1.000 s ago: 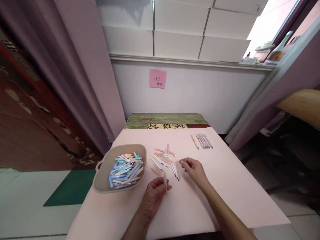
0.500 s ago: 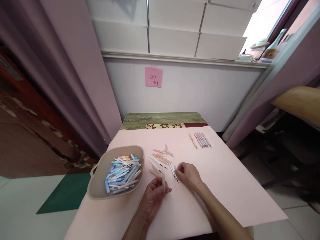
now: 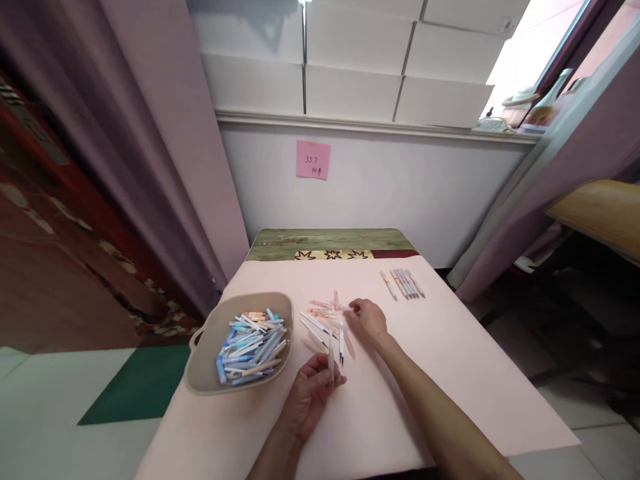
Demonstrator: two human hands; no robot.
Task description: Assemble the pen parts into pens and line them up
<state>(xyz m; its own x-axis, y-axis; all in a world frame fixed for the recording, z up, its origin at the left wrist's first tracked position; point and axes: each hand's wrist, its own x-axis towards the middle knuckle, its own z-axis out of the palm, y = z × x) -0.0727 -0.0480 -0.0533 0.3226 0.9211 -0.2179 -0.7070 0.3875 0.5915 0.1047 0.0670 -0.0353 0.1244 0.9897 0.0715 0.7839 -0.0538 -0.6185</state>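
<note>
My left hand (image 3: 316, 385), near the front of the pink-covered table, pinches a pale pen part (image 3: 331, 360) that stands nearly upright. My right hand (image 3: 367, 316) is farther back, its fingertips closed at the right end of a small pile of pinkish clear pen parts (image 3: 323, 308); what they hold is too small to make out. White refills with dark tips (image 3: 341, 343) lie between my hands, and others (image 3: 314, 328) lie to their left. A beige basket (image 3: 203, 363) at the left holds many blue, white, grey and peach pen parts.
Several assembled-looking pens (image 3: 409, 284) lie in a row at the back right of the table cover (image 3: 450, 380). A pink note (image 3: 313, 160) is stuck on the wall. A wooden surface (image 3: 600, 210) stands at the far right.
My right hand has moved back from beside the refills to the pinkish parts. The refills near it have turned more upright in view. My left hand keeps its pinch on the pale part.
</note>
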